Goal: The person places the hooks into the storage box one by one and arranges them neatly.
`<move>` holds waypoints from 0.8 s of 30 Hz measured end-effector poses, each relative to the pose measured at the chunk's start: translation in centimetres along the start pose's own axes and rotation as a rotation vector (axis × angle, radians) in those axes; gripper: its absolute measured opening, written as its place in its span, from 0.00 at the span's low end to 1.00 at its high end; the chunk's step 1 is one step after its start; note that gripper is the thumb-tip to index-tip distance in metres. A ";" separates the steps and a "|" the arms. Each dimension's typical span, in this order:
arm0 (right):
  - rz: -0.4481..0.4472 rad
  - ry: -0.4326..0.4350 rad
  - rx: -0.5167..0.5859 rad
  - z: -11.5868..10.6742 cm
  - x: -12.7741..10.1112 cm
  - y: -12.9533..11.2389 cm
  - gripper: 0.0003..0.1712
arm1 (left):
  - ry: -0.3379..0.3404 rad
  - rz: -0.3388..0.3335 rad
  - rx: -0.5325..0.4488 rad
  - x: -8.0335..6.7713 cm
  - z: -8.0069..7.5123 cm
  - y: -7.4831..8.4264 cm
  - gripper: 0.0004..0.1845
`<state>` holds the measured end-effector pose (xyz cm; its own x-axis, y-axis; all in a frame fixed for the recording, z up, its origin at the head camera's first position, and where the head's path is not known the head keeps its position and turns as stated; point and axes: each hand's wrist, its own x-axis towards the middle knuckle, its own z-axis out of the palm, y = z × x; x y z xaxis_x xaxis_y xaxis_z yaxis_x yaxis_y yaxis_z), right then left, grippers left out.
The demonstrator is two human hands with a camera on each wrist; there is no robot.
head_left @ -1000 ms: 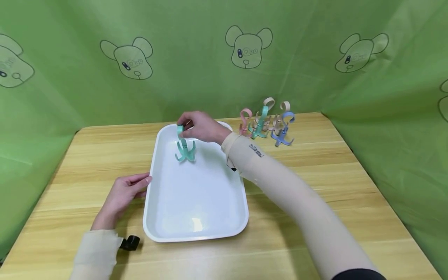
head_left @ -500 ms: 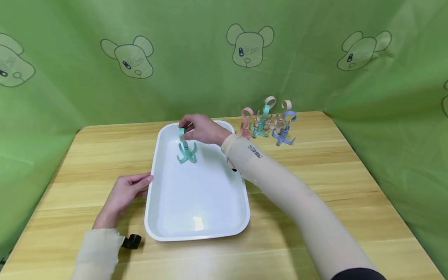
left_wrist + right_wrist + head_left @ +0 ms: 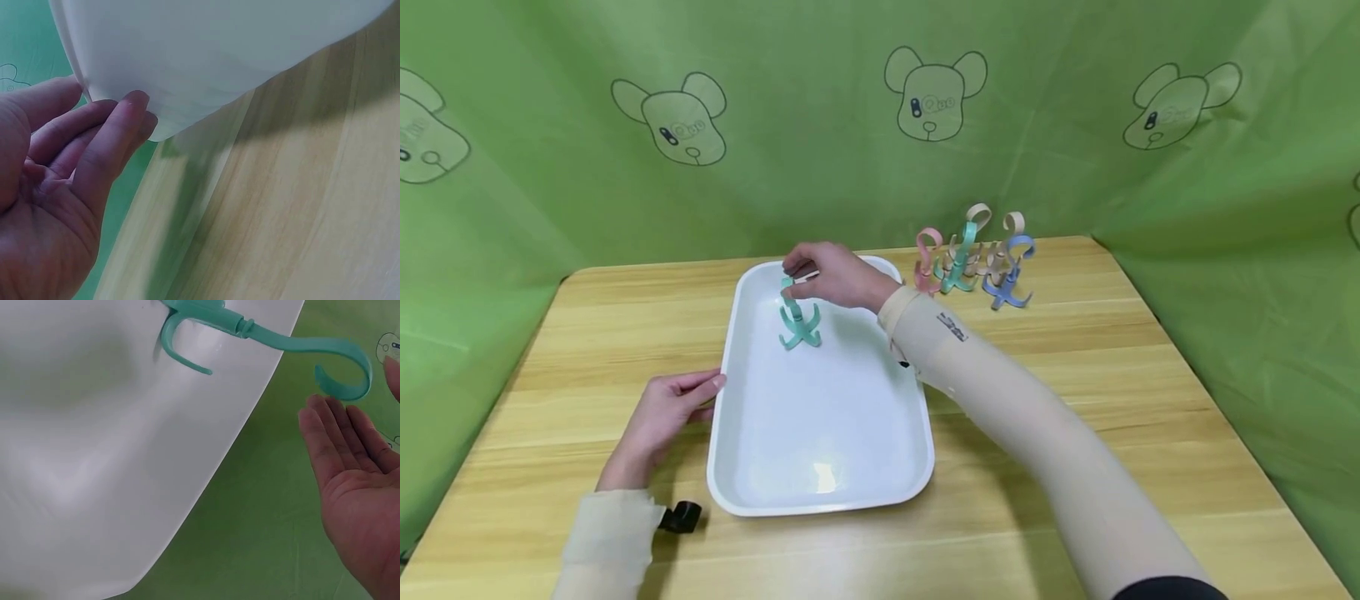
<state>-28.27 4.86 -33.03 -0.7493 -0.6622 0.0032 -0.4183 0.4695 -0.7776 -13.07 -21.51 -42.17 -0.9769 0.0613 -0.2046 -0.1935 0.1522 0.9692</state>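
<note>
Green cloth with bear faces behind a wooden worktop (image 3: 1075,392), white tray (image 3: 820,492) in the middle.
A teal hook (image 3: 797,321) stands in the tray's far part; the right hand (image 3: 831,273) hovers above it, fingers open, not holding. Left hand (image 3: 662,412) rests relaxed against the tray's left rim.

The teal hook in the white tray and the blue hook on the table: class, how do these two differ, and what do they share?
The teal hook stands inside the white tray, while the blue hook stands on the bare wooden table. The teal hook stands alone, directly under the right hand, whose fingers are straight and apart from it in the wrist view; the blue hook sits in a cluster, away from both hands. Both stand upright on splayed prongs with a curled top.
</note>
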 end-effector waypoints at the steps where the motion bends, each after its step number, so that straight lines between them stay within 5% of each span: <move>1: 0.000 0.005 -0.004 0.0 -0.1 0.0 0.26 | 0.001 0.000 -0.001 0.0 0.0 0.0 0.24; 10: 0.022 0.051 -0.030 -0.7 -0.6 0.6 0.26 | -0.007 -0.003 0.001 0.0 0.0 0.2 0.24; 24: 0.018 0.122 0.086 -2.4 -1.7 1.8 0.24 | -0.015 0.013 -0.035 0.3 -0.2 -0.2 0.25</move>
<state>-29.04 8.25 -32.92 -0.8155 -0.5756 0.0610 -0.3625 0.4257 -0.8291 -13.35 -21.68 -42.39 -0.9781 0.0776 -0.1933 -0.1837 0.1163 0.9761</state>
